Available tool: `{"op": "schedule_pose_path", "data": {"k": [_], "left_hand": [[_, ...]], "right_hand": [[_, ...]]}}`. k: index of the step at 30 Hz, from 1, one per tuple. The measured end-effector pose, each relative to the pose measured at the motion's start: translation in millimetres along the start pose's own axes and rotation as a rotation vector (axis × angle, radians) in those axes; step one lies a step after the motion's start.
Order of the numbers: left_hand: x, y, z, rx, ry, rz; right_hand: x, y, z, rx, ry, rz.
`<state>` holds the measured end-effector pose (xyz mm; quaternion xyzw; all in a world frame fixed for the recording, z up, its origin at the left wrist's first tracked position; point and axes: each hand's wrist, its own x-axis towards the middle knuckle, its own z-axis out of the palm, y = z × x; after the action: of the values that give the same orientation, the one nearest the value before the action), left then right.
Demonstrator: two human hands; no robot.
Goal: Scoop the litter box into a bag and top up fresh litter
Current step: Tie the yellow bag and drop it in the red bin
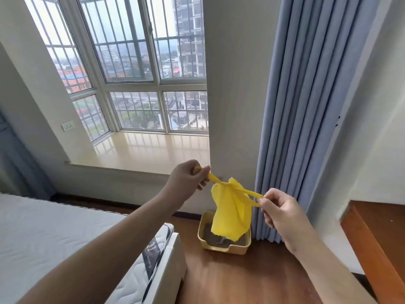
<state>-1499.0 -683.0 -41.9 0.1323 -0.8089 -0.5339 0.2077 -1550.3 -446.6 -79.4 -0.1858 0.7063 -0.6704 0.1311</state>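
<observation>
A yellow plastic bag [230, 213] hangs in the air in front of me, its two handles stretched apart. My left hand [186, 183] pinches the left handle and my right hand [282, 213] pinches the right one. Below the bag, on the wooden floor by the wall, stands a cream litter box [223, 246] with grey litter inside. The bag hides part of the box's inside.
A white mattress and bed frame [153, 260] fill the lower left. Blue curtains [306, 106] hang just right of the litter box. A wooden desk [377, 238] stands at the right edge. A window ledge [140, 150] lies ahead.
</observation>
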Motion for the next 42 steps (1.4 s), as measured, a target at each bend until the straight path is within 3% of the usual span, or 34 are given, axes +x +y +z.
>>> {"op": "schedule_pose_path", "data": {"k": [4, 7, 12, 16, 19, 22, 25, 30, 34, 38, 42], "left_hand": [[0.7, -41.8, -8.1, -0.008, 0.035, -0.095], [-2.9, -73.4, -13.3, -0.007, 0.045, -0.171], [-13.8, -116.6, -45.3, -0.036, 0.15, -0.282], [-31.0, -127.2, -60.8, -0.044, 0.161, -0.281], [-46.9, -117.2, -72.3, -0.085, 0.041, -0.24], [-66.4, -97.2, -80.6, -0.183, -0.155, -0.221], [-85.0, -86.0, -85.2, -0.106, -0.3, -0.167], [-117.7, -79.4, -87.7, -0.085, -0.43, -0.103], [-146.1, -79.5, -82.8, -0.065, -0.509, -0.047], [-176.5, -78.0, -60.1, 0.235, -0.605, 0.198], [-221.4, -76.5, -19.3, 0.629, -0.846, 0.409]], "right_hand": [[-7.1, 35.2, -6.3, -0.457, 0.115, -0.065], [-12.3, 59.1, -7.9, -0.646, 0.174, -0.068], [-25.7, 84.8, -15.3, -0.715, 0.267, 0.069], [-39.4, 82.0, 5.5, -0.735, 0.308, 0.04], [-47.8, 66.7, 26.1, -0.629, 0.278, 0.021], [-60.1, 54.9, 53.0, -0.344, 0.147, 0.053], [-76.4, 51.0, 74.7, -0.152, 0.121, 0.085], [-113.3, 46.4, 100.4, -0.17, 0.135, 0.055], [-150.1, 34.9, 112.4, -0.339, 0.168, 0.005], [-194.5, 15.0, 116.4, -0.427, 0.226, -0.053], [-248.4, -6.0, 113.1, -0.41, 0.271, -0.065]]}}
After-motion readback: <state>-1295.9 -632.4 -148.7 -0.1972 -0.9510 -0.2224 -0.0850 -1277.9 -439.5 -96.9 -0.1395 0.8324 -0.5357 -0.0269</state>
